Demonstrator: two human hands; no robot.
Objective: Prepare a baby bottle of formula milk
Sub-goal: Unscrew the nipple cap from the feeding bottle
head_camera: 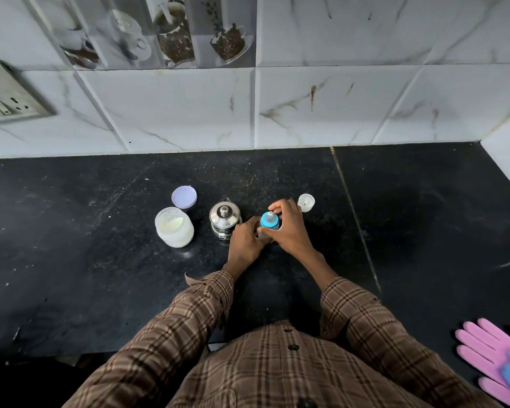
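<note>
A person stands at a dark tabletop [409, 231], both hands on a small baby bottle [269, 221] standing upright between them. The left hand [245, 245] wraps the bottle's body low down; the right hand [289, 228] curls its fingers around the blue collar under the teat. The bottle looks light, stiff and smooth, best gripped at body and collar. Just left of the hands stands a steel kettle [223, 219], farther left an open jar of powder [174, 227].

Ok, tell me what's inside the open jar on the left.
The open jar holds pale, creamy-white powder, visible through its mouth. How deep the powder goes can't be judged through the frosted wall. Its lilac lid lies behind it on the counter.
</note>
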